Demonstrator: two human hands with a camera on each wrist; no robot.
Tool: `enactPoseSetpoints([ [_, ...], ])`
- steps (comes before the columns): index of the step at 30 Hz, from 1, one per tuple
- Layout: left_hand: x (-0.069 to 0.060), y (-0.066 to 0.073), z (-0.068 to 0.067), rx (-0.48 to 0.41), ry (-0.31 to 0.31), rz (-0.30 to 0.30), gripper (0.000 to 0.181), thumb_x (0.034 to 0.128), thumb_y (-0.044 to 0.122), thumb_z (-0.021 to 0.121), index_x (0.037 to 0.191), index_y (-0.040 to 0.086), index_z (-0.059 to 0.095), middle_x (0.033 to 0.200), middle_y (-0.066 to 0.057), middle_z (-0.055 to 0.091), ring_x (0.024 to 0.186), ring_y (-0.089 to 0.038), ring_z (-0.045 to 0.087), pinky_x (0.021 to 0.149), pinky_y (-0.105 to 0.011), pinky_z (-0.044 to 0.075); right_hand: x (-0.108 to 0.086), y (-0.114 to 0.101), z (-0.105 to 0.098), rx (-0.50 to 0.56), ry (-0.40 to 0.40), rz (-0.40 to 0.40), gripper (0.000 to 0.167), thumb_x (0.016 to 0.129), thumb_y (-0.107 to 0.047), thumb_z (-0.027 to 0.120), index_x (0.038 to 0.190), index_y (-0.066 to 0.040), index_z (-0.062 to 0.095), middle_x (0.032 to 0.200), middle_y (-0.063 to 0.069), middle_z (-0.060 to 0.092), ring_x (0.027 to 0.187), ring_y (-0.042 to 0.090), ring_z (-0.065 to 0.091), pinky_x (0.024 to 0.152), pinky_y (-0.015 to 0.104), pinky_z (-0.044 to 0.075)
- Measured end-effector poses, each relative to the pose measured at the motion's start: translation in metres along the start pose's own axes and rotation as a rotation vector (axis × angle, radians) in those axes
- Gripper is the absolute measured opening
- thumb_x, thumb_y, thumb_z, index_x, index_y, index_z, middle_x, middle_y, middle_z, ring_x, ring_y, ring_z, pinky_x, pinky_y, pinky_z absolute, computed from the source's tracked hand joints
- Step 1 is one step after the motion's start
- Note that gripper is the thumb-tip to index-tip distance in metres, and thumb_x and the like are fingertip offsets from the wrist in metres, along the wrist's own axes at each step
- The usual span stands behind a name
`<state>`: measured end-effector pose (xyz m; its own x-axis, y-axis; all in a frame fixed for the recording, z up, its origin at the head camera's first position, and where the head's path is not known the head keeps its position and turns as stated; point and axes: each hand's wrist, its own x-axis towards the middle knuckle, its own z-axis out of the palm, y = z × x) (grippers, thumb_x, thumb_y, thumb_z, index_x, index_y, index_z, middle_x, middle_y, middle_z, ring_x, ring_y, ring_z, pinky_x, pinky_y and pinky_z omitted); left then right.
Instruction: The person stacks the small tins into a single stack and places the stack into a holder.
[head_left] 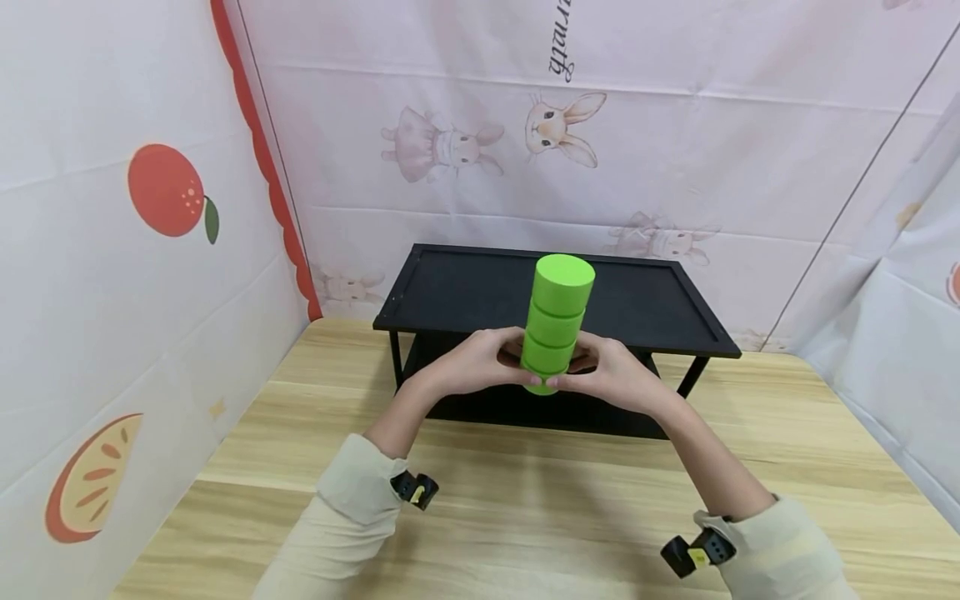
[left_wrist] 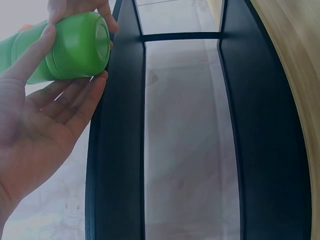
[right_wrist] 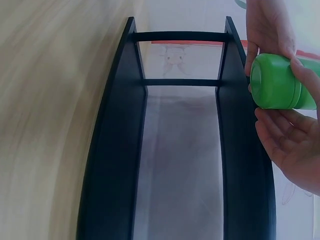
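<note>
A tall bright green cylinder, ringed by grooves like stacked round sections, is held tilted in front of a black two-tier rack. My left hand grips its lower part from the left, thumb on the near side. From the right, my right hand grips the same part, the thumbs close together near the bottom. In the left wrist view the cylinder's rounded base shows between both hands. The right wrist view also has the green base, with fingers beneath it. Some fingers are hidden behind the cylinder.
The rack's lower shelf sits low over the wood-grain table. A printed cloth with rabbits hangs behind it. Fruit-printed cloth borders the left side, and pale cloth borders the right.
</note>
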<state>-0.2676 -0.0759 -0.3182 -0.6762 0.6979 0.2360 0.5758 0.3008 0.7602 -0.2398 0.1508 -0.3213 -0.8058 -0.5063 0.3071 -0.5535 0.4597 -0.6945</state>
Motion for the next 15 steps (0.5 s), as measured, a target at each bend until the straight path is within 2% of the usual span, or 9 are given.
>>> enactPoseSetpoints([
  [15,0.0051,0.0072,-0.0069,0.017,-0.018,0.013,0.052,0.0815,0.020,0.072,0.126,0.006,0.050,0.108,-0.001,0.060,0.096,-0.009,0.058,0.081,-0.023,0.049,0.0042,-0.0043,-0.0080,-0.035,0.008,0.008,0.046,0.078,-0.024,0.075,0.117,-0.007,0.057,0.103,0.004,0.062,0.089,0.018,0.061,0.077,0.035,0.051],
])
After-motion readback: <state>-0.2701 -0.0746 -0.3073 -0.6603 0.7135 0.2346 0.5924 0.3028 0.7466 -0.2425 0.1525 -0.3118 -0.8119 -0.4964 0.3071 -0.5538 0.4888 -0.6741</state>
